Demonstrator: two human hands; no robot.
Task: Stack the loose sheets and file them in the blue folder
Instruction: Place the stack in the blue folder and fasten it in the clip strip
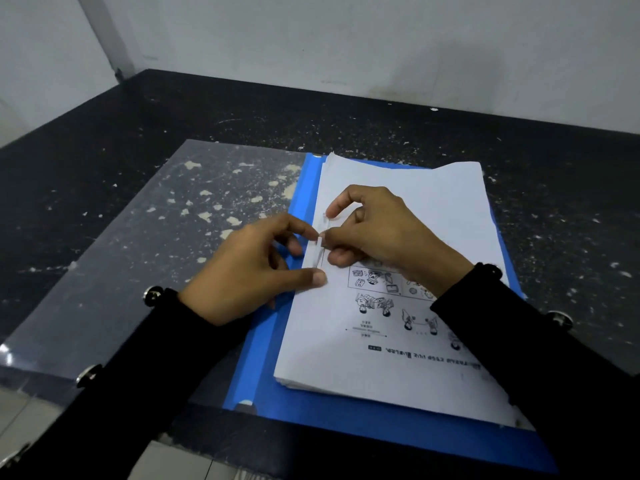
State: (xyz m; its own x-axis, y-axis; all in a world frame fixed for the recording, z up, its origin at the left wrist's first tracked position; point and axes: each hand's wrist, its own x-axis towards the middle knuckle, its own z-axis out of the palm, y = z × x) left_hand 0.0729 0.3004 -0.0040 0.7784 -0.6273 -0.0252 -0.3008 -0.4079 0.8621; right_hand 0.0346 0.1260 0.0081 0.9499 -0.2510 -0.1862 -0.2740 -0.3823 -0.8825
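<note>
A blue folder (pixel 263 368) lies open on the dark table, its clear front cover (pixel 138 244) spread flat to the left. A thick stack of white sheets (pixel 408 368) lies on the blue back cover, the top sheet printed with cartoon drawings. Along the stack's left edge runs a white fastener strip (pixel 316 253). My left hand (pixel 256 271) pinches the strip's small slider with index finger and thumb. My right hand (pixel 377 230) rests on the stack and pinches the same slider from the right, index fingertip touching the strip a little farther up.
The black table (pixel 450 133) is speckled with white paint flecks and meets a pale wall at the back. The folder's near edge overhangs the table's front edge. My dark sleeves with metal snap buttons cover both forearms.
</note>
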